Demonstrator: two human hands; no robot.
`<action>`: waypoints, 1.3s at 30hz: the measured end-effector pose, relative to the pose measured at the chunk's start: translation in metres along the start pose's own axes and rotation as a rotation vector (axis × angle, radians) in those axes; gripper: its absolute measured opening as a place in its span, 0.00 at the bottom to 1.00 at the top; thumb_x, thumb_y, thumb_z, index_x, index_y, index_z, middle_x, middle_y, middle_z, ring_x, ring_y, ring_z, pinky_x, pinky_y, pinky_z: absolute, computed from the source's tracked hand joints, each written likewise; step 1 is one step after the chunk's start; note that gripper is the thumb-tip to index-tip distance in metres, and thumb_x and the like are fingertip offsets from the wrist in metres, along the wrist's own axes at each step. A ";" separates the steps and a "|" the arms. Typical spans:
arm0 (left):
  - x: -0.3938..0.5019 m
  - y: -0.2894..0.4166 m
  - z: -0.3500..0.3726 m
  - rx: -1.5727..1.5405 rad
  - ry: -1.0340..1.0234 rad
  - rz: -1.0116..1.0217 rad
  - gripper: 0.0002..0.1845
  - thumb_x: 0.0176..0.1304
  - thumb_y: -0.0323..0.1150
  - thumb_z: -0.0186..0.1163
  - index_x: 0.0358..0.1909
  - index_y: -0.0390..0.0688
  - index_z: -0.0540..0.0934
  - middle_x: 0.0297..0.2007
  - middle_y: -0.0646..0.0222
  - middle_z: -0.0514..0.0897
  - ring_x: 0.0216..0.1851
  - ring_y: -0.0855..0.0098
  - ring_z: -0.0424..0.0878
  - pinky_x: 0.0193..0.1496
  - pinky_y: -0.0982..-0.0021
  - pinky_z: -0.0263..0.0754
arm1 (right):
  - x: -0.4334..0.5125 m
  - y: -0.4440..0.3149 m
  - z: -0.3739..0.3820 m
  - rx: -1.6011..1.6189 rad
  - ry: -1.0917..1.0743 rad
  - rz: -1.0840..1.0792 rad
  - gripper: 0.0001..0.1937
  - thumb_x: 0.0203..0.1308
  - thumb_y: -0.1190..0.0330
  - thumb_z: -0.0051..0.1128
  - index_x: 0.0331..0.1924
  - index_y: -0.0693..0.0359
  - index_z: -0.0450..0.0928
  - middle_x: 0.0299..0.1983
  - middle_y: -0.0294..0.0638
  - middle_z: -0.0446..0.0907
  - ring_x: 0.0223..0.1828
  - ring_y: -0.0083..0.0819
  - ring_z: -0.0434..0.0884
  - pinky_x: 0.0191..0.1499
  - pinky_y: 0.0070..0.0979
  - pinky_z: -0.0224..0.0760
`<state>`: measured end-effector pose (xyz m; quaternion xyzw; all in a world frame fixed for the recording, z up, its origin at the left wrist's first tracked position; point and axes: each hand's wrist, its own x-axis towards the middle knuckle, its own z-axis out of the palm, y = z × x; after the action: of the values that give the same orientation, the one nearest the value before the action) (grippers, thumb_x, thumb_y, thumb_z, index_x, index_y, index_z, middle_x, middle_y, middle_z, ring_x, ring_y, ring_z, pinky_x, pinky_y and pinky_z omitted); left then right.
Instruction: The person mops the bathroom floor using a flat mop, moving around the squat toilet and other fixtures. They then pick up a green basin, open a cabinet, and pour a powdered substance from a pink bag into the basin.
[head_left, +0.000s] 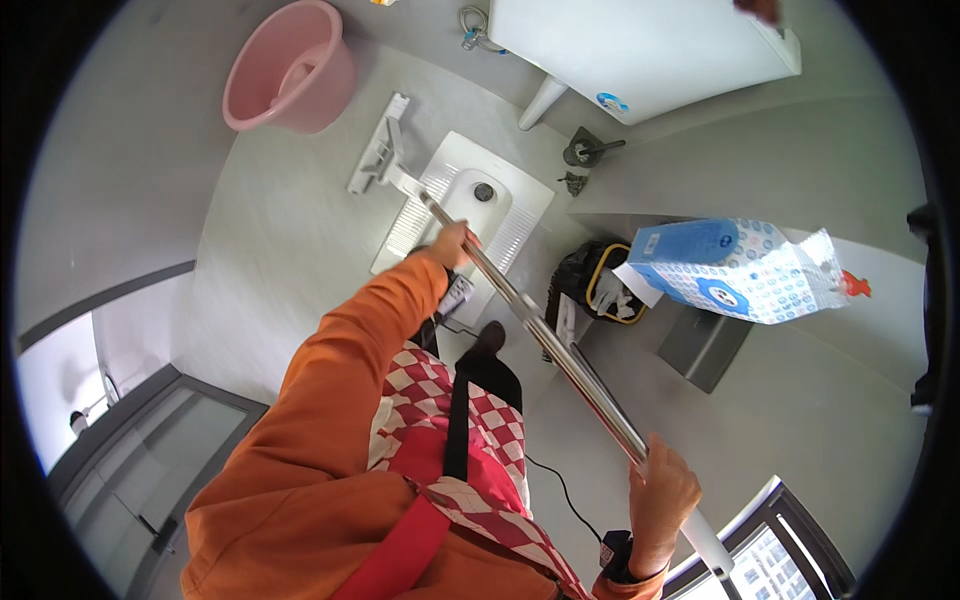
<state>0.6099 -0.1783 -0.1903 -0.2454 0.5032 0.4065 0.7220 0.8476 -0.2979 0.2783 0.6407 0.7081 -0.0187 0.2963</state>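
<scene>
A long mop pole of shiny metal (570, 367) runs diagonally in front of my body. My left hand (454, 244) grips it low down, close to the white joint above the head. Farther up, my right hand (664, 480) is closed around the pole just below its white end grip (706, 544). The flat white-and-grey mop head (379, 142) is at the floor left of the squat toilet (517, 202); I cannot tell whether it touches the floor. The pole crosses over the toilet's near left part.
A pink tub (289, 75) stands at the far left wall. A white wall-mounted fixture (637, 52) hangs at the back, near a toilet brush holder (581, 150). To the right are a black-lined bin (581, 270), a hanging tissue pack (735, 262) and a grey wall box (705, 349).
</scene>
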 end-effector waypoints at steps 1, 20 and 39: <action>0.008 0.030 0.000 -0.067 0.017 0.051 0.13 0.64 0.33 0.48 0.23 0.38 0.67 0.15 0.64 0.68 0.17 0.67 0.70 0.22 0.65 0.72 | 0.011 -0.016 0.002 0.009 -0.017 0.018 0.15 0.43 0.66 0.63 0.38 0.51 0.72 0.22 0.34 0.72 0.24 0.35 0.75 0.26 0.31 0.67; -0.108 -0.187 0.074 0.769 0.484 0.126 0.18 0.62 0.38 0.48 0.45 0.34 0.60 0.30 0.45 0.78 0.25 0.56 0.80 0.26 0.59 0.75 | -0.097 0.026 -0.002 -0.056 -0.569 0.530 0.14 0.36 0.67 0.61 0.30 0.56 0.71 0.22 0.48 0.78 0.29 0.49 0.79 0.34 0.44 0.67; 0.029 0.008 -0.063 1.454 -0.212 0.420 0.05 0.55 0.27 0.50 0.23 0.39 0.69 0.15 0.66 0.71 0.17 0.67 0.73 0.21 0.65 0.70 | -0.009 -0.080 0.059 0.307 -0.211 0.195 0.12 0.46 0.66 0.61 0.30 0.56 0.66 0.21 0.40 0.75 0.25 0.43 0.78 0.29 0.37 0.70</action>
<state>0.5749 -0.2123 -0.2403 0.4327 0.6081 0.1232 0.6541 0.7971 -0.3440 0.2053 0.7382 0.5968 -0.1647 0.2678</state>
